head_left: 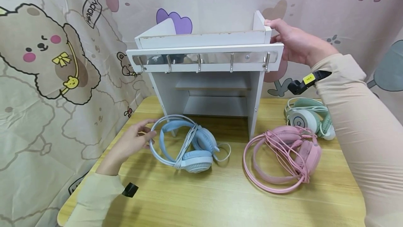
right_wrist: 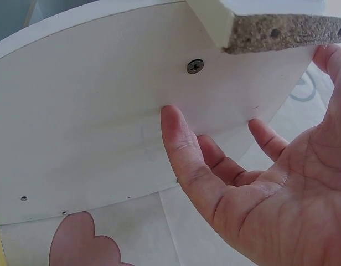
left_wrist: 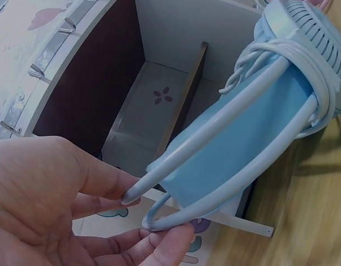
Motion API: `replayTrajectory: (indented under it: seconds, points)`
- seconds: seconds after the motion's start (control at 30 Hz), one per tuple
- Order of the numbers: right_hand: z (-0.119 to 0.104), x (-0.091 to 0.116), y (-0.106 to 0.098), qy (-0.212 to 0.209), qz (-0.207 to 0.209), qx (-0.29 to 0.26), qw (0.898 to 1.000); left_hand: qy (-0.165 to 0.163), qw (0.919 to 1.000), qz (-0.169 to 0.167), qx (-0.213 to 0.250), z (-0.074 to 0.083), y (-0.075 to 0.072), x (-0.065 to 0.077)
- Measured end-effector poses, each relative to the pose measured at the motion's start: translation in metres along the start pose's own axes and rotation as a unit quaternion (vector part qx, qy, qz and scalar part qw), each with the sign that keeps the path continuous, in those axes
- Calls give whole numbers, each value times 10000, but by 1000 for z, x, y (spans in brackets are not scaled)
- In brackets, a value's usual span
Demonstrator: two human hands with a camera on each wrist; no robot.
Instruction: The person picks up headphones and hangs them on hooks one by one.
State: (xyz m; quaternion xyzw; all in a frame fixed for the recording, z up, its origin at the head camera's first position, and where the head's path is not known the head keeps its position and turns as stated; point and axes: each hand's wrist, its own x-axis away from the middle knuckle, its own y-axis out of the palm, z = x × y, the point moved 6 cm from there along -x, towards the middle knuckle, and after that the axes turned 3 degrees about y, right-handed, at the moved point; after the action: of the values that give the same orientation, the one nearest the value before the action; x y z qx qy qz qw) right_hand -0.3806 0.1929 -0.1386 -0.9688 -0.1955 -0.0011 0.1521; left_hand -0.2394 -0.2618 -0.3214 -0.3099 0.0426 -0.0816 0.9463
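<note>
The headband of the light-blue headphones (head_left: 196, 160) is held by my left hand (head_left: 130, 143), and their cord is wrapped around the band. In the left wrist view, the thumb and fingers are at the end of the two pale band tubes (left_wrist: 220, 133). A white shelf unit (head_left: 204, 40) with a row of metal hooks (head_left: 199, 63) across its front stands behind the headphones. My right hand (head_left: 297, 41) grips the unit's upper right side. Its bent fingertips rest on the white side panel (right_wrist: 104, 105) in the right wrist view, below a raw chipboard edge (right_wrist: 281, 36).
Pink headphones (head_left: 283, 164) with a bundled cord lie on the wooden table (head_left: 201, 199) at the right. Behind them are mint-green headphones (head_left: 305, 118), partly hidden by the right sleeve. A cartoon-printed cloth (head_left: 122, 41) hangs behind and at the left.
</note>
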Motion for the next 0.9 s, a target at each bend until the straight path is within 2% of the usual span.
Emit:
replayTrajectory:
  seconds: [0.6, 0.73, 0.9]
  points:
    - [0, 0, 0, -53, -40, 23, 10000, 225, 9989, 159, -384, 18, -17, 2]
    - [1, 0, 0, -50, -56, 24, 10000, 227, 9978, 171, -593, 23, -21, 2]
    - [-1, 0, 0, -43, -11, 77, 10000, 389, 9952, 201, -876, 31, -26, 1]
